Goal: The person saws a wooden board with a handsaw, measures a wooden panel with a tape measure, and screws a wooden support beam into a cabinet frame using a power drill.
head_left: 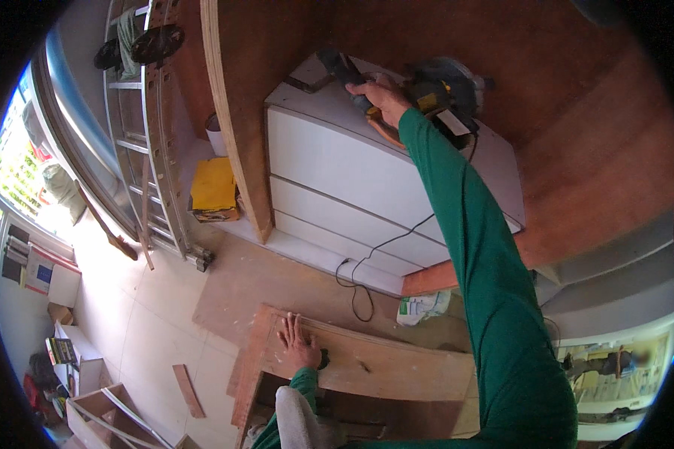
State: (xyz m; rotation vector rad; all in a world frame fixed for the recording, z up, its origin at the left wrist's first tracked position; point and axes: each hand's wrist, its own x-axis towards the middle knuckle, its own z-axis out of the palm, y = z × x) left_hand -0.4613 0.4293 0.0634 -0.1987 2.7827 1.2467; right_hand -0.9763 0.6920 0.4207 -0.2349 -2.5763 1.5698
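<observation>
— Head view first: what are the hands doing?

— The right hand (pixel 382 93) is stretched far out on a green sleeve (pixel 479 254), fingers wrapped tight round the handle of a circular saw (pixel 434 93). The saw sits on top of a stack of white boards (pixel 337 179), towards its far edge, with a thin black cord (pixel 386 247) trailing down the stack's face to the floor.

— And the left?

— The left hand (pixel 299 344) lies flat, fingers spread wide and relaxed, palm down on a plywood surface (pixel 397 367) close to the body. It grips nothing; it only presses on the wood.

— What is the saw like?

— Dark, rounded housing with yellow and orange patches; the handle near the hand shows an orange curve. I cannot see the blade clearly.

— Materials?

— The white boards are smooth and matte, stacked with narrow dark seams between them. Beside them a tall plywood sheet (pixel 232 120) stands on edge, its pale layered rim showing against a reddish-brown face. The near plywood surface is rougher, lighter tan, with a reddish edge strip.

— Anything else about?

— An aluminium ladder (pixel 146 150) leans at the left, near a yellow box (pixel 213 187). A loose wooden strip (pixel 189 389) lies on the pale tiled floor (pixel 150 314), and a crumpled plastic bag (pixel 423 307) rests below the white stack, just beside the cord's loops.
</observation>
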